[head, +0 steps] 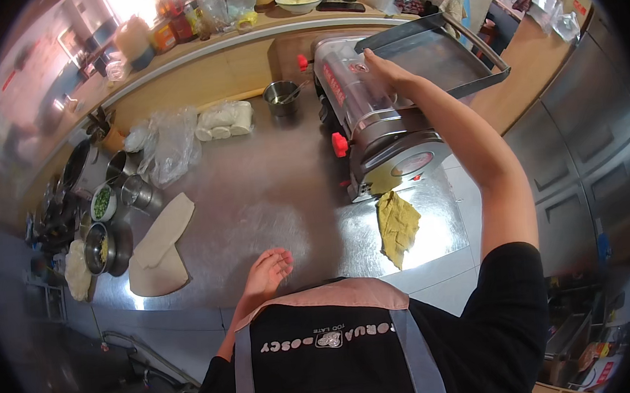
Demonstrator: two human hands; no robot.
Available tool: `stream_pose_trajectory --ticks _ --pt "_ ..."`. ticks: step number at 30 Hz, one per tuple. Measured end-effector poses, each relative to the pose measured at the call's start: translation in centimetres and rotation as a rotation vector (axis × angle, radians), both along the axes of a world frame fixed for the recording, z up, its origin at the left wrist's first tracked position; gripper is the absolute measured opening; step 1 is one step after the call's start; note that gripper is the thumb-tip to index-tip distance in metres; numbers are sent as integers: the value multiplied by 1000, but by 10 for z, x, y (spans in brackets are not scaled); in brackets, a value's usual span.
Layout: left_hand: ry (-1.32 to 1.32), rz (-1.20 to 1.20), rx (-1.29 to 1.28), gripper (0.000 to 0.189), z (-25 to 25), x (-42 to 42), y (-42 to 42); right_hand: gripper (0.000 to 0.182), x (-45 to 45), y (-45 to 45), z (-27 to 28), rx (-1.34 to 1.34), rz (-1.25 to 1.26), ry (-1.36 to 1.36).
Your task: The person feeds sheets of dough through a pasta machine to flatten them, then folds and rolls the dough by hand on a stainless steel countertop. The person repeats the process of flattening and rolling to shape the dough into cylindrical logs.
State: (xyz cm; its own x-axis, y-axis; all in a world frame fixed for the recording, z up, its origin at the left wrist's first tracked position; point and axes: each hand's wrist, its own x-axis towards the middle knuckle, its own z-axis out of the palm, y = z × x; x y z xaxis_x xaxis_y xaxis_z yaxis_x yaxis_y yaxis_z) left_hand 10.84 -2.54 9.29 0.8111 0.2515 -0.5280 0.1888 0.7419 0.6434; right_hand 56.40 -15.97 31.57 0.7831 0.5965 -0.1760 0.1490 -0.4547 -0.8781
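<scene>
My right hand (385, 71) is raised over the far right side of a dough sheeter (367, 121), beside the rim of a metal tray (431, 51) resting on the machine; whether it grips the rim I cannot tell. My left hand (271, 265) is held at the near edge of the steel table (260, 200), fingers curled loosely and holding nothing. To its left lies a folded sheet of dough (159, 245). A crumpled yellow cloth (398, 226) lies on the table just below the near end of the sheeter.
Rolls of dough under plastic (225, 120) and a steel pot (281, 97) stand along the back. Bowls, one with chopped greens (103, 203), crowd the left side. Jars and a white bowl (300, 1) line the shelf behind. Metal cabinets (568, 140) stand at the right.
</scene>
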Motion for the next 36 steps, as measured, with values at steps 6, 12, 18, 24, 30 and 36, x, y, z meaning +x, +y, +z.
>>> stream_pose_trajectory --ticks 6,12,18,24,30,36 --pt "-104 -110 80 19 15 40 12 72 23 4 -19 -31 103 -166" --pt "-155 -264 175 22 27 145 26 73 67 -6 -43 -134 157 -387" --pt "-83 -270 193 27 19 242 42 57 -21 -25 28 378 -124 -561" --pt "-188 -409 -6 36 -43 336 41 53 -133 -93 42 576 121 -359" --pt "-453 -452 -363 64 -93 388 33 51 -208 -136 -1 290 285 -38" --pt "-527 -513 -363 65 -58 376 18 44 -242 -151 -64 217 110 257"
